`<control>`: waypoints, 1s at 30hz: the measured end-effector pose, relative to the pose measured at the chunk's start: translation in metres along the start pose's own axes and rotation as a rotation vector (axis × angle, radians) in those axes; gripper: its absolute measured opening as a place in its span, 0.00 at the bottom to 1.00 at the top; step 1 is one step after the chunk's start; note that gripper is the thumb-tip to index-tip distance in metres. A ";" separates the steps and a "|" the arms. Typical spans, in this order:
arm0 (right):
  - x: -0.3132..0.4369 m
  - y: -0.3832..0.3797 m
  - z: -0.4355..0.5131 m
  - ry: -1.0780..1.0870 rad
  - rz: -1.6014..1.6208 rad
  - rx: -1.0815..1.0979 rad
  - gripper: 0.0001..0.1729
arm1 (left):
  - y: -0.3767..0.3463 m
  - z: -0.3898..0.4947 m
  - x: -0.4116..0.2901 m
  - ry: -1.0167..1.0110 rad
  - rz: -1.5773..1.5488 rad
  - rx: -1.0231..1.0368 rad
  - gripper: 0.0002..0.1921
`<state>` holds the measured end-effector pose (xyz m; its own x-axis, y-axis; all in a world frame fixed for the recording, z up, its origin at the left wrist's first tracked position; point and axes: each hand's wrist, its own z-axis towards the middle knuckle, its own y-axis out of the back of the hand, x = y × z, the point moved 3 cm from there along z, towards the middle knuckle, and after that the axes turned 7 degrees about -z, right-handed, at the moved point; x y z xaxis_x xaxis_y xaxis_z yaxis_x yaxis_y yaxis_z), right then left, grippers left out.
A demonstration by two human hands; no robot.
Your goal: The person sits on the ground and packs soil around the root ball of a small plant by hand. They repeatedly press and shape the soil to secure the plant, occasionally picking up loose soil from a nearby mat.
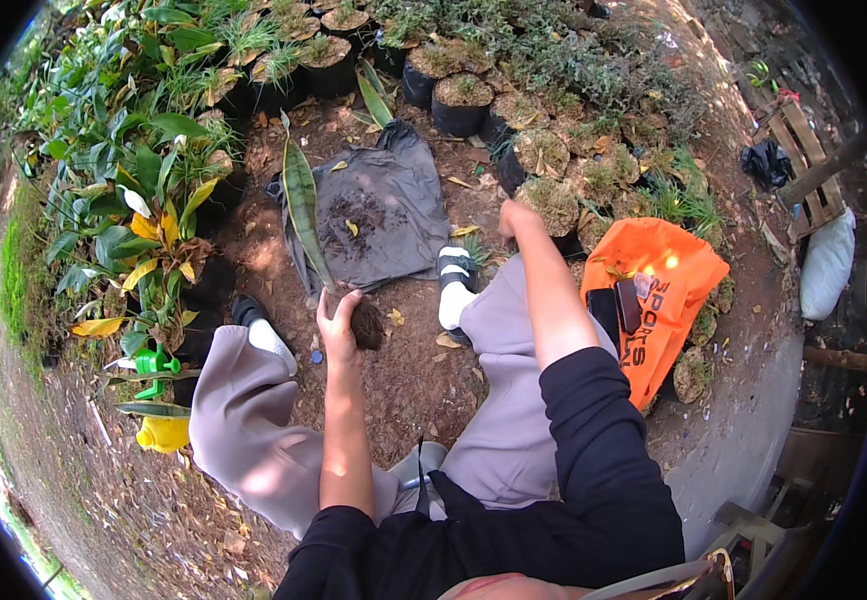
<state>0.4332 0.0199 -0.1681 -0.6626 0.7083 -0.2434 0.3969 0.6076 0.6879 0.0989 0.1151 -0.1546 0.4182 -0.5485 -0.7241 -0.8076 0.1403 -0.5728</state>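
My left hand (338, 324) grips a snake plant at its base, just above the dark root ball (366, 324). The plant's long, yellow-edged leaf (300, 195) points up and away from me. Beyond it a dark plastic sheet (411, 195) lies on the ground with loose soil (358, 219) on it. My right hand (517, 220) is bent downward above my right knee, close to the black grow bags (547, 201). Its fingertips are mostly hidden, so whether it holds anything is unclear.
Leafy plants with white blooms (152, 172) line the left. A spray bottle with a green trigger head (154, 369) and yellow body (163, 433) is beside my left knee. At right, an orange bag (651, 277) has phones (627, 306) on it. Another snake plant (375, 97) lies beyond the sheet.
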 end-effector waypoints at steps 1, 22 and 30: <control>-0.004 0.017 0.010 -0.005 0.057 -0.119 0.19 | -0.001 -0.001 0.001 0.009 -0.003 -0.003 0.10; -0.060 0.186 0.021 0.326 0.418 -0.704 0.09 | 0.014 0.006 0.011 0.011 0.010 -0.079 0.09; 0.003 -0.027 0.047 0.540 0.271 -0.236 0.16 | 0.021 0.012 0.020 0.022 0.018 -0.101 0.07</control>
<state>0.4507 0.0227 -0.2197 -0.8093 0.5074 0.2960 0.4854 0.2937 0.8235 0.0958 0.1171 -0.1859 0.3946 -0.5648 -0.7248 -0.8533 0.0673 -0.5170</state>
